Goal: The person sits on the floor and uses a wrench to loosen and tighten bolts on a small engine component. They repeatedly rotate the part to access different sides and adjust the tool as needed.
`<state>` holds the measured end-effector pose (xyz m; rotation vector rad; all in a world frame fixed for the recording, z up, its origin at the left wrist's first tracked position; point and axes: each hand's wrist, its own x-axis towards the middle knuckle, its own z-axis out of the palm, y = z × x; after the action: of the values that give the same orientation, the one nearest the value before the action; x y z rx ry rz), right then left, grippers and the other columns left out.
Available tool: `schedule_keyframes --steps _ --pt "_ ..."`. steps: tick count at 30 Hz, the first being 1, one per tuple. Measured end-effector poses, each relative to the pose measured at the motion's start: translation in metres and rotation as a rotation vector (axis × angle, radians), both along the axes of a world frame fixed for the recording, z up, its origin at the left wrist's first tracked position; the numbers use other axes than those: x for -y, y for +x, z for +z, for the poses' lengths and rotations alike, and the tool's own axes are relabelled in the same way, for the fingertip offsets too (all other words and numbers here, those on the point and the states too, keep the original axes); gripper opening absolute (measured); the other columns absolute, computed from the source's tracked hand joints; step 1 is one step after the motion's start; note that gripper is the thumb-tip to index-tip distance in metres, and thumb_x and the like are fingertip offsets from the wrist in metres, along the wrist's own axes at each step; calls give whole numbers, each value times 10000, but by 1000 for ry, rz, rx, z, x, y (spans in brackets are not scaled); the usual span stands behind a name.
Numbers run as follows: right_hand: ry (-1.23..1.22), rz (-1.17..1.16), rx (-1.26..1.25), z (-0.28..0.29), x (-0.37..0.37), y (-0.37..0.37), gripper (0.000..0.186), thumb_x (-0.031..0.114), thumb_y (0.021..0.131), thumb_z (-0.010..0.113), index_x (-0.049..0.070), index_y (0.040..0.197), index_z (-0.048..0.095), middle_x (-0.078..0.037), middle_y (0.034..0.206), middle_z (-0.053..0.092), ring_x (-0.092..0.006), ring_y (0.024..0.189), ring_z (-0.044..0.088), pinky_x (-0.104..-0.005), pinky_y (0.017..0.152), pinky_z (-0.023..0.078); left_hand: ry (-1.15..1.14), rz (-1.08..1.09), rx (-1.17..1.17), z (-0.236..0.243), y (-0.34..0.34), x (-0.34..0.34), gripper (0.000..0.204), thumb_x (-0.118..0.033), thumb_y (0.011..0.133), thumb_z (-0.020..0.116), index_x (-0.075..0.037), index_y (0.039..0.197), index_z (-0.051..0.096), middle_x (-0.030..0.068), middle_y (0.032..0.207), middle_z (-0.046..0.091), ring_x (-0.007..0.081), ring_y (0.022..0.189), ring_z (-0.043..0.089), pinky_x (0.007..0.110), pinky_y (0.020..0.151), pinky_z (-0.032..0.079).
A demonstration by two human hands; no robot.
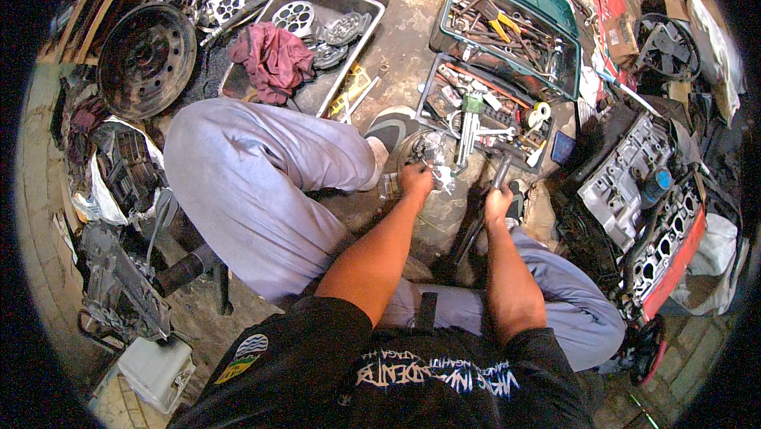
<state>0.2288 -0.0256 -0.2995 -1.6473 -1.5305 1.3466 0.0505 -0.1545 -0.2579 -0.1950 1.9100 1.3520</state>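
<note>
My left hand (418, 181) is closed at the edge of a small shiny clump that looks like clear plastic and metal (444, 179) on the floor. What its fingers grip is too small to make out. My right hand (499, 203) is wrapped round a long dark bar (474, 237), which slants from the tool tray's near edge down between my legs. Just beyond both hands sits the tool tray (428, 104), full of loose tools, with a silver tool with a pale green part (469, 116) standing out at its near side.
Behind the tray, an open green toolbox (572, 80) holds wrenches and pliers. At the far left a grey tub (366, 31) carries a maroon cloth (273, 60) and round metal parts, beside a wheel rim (147, 60). Engine castings (614, 183) lie at my right.
</note>
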Motion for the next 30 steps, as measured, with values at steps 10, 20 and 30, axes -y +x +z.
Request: schedule_keyframes --steps 10,20,30 --pt "-38 62 6 16 -6 -9 142 64 840 496 8 770 606 16 634 484 -107 545 419 -311 506 327 37 -25 103 -10 -1 4 222 -157 979 605 0 908 745 78 701 706 150 522 623 329 496 484" --pt "-26 302 -114 43 -44 -76 299 294 1010 492 35 883 575 -40 640 538 -164 453 477 -323 449 391 95 23 233 -12 -2 4 227 -167 995 590 -11 939 745 75 700 689 140 497 598 293 443 456" --pt "417 930 259 164 -47 -142 533 308 870 742 -107 1164 579 -221 986 663 -281 907 617 -386 838 483 171 108 336 -29 -1 1 234 -186 999 598 6 958 726 75 699 679 149 485 590 295 452 463"
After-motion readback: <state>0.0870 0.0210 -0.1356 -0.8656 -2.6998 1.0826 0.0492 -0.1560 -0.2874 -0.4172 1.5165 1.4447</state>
